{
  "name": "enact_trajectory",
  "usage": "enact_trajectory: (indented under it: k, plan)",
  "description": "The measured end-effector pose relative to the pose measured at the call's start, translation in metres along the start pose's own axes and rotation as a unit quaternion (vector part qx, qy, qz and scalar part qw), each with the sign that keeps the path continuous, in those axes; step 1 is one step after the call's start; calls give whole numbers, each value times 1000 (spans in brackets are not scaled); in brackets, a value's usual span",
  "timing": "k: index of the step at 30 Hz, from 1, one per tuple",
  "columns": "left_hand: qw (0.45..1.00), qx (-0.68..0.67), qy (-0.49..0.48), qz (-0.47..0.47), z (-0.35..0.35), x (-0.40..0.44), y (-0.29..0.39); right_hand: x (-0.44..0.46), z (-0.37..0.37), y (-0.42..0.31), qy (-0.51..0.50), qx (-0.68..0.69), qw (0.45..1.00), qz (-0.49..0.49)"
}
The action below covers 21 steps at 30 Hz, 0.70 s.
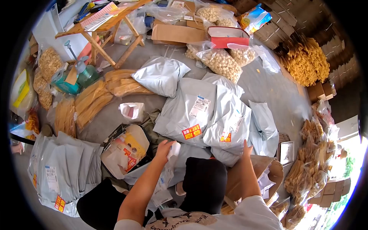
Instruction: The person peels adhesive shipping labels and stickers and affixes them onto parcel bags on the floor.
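My left hand [164, 150] is closed around a white strip of shipping labels [174, 151], which hangs down between my knees. My right hand [247, 148] is at the lower right edge of a grey mailer bag [229, 120], fingers apart and apparently touching it. A white label and a red-and-yellow sticker are on that bag. To its left lies another grey mailer bag [189, 109] bearing a similar label and sticker. Several more mailers lie around and under these two.
Left of my legs is a stack of grey mailers [65, 165] beside an open box [109, 159] with stickers inside. A cardboard carton [276, 172] stands by my right leg. Beyond are a wooden table [126, 13], a red box [229, 36] and bagged goods [220, 61].
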<state>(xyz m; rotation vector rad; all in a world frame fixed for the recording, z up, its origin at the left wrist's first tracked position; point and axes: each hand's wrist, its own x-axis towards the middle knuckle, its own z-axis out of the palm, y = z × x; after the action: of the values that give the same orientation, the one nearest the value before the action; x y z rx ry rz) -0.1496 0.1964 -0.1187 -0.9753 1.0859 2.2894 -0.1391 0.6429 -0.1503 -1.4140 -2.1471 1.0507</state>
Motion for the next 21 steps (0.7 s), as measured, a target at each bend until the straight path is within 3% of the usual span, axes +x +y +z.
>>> enact_trajectory:
  k: [2, 3, 6, 8, 10, 11, 12, 14, 18, 19, 20, 21]
  plan:
    - [997, -27, -48, -49, 11, 13, -7, 10, -5, -12, -142, 79, 985, 54]
    - [993, -17, -111, -48, 16, 21, -12, -3, -14, -37, -195, 56, 977, 73]
    - [997, -5, -73, -41, 49, 9, -6, -2, -16, -60, -250, 57, 958, 131]
    - [998, -14, -46, -37, 54, 21, -13, -9, -13, -74, -256, 75, 958, 110]
    - [997, -42, -37, -61, 52, 29, -9, -11, -9, -82, -229, 99, 956, 152]
    - [992, -99, -54, -49, 50, 31, -8, -5, -13, -81, -366, 174, 899, 166]
    - [992, -102, -53, -47, 53, 34, -6, -8, -17, -84, -368, 172, 899, 164]
    - [999, -40, -11, -12, 58, 43, 4, -20, -25, -92, -422, 227, 841, 252]
    - [991, 46, 60, 112, 74, 25, 36, -39, -27, -83, -449, 275, 814, 244]
    - [979, 70, 28, 191, 75, 23, 40, -44, -29, -83, -442, 295, 813, 238]
    - [952, 176, 102, 228, 79, 20, 46, -47, -29, -82, -435, 323, 806, 237]
    - [913, 273, 104, 286, 85, 2, 61, -55, -35, -92, -405, 332, 819, 233]
